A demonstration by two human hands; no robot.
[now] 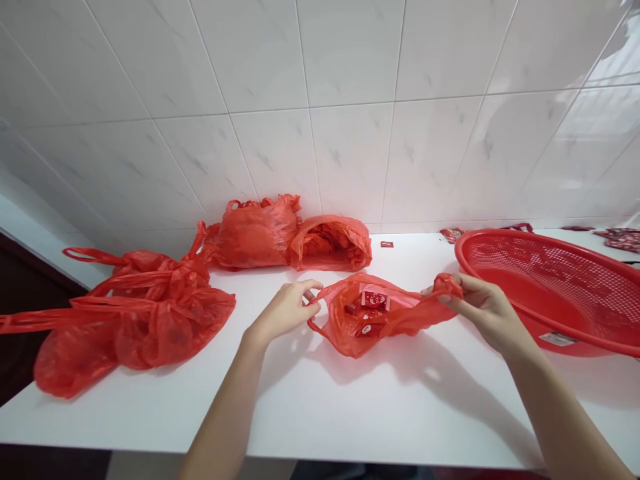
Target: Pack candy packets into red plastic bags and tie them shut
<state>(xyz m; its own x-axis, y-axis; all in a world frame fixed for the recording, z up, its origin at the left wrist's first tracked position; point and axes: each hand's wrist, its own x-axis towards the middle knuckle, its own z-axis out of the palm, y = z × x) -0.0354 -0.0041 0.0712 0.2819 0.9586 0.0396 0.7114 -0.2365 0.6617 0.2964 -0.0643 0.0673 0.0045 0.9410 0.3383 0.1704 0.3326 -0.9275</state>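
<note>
A red plastic bag [405, 319] hangs open between my two hands over the white table. Inside its mouth lie several small red wrapped packets [375, 301], their labels too small to read well. My left hand [290, 308] pinches the rim of the bag on the left side, thumb and fingers closed on a handle loop. On the right, my right hand [477, 303] grips the bunched-up other handle, fingers wrapped round it. The bag's underside is hidden from above.
Several knotted red bags [165, 313] lie at the left. Against the tiled wall sit a full red bag [257, 233] and an open bag of bags [333, 243]. A red basket [500, 293] stands right. One small packet [387, 245] lies behind.
</note>
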